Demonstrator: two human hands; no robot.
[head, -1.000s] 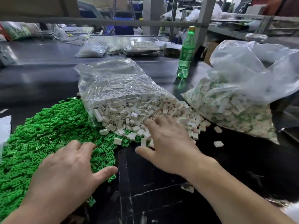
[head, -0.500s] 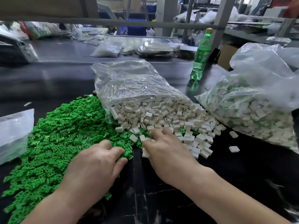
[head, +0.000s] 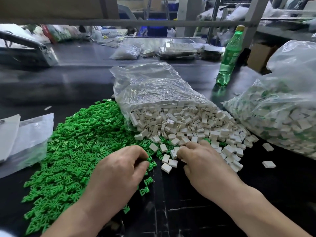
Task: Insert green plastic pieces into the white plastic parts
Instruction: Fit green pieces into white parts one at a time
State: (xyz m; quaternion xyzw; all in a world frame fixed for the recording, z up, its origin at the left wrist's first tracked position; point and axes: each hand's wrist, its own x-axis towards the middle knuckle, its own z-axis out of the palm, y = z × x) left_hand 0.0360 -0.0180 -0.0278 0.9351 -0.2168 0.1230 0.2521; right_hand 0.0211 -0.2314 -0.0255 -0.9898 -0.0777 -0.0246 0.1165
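While a bag (head: 282, 117) of seemingly finished parts is seen at three o'clock, heaps are left: green pieces (head: 77, 147) at nine o'clock, white parts (head: 188, 120) at twelve. One of each is pinched by the left hand (head: 118, 170) and right hand (head: 203, 165), not yet joined.

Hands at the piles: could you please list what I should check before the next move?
1. Left hand reaches green pile: ok.
2. Right hand reaches white parts: ok.
3. Left hand's grip: cannot tell, its curled fingers hide it.
4. Right hand's grip: cannot tell.
5. Bare table between the hands for joining: ok.
6. Bottle upright, away from the hands: ok.
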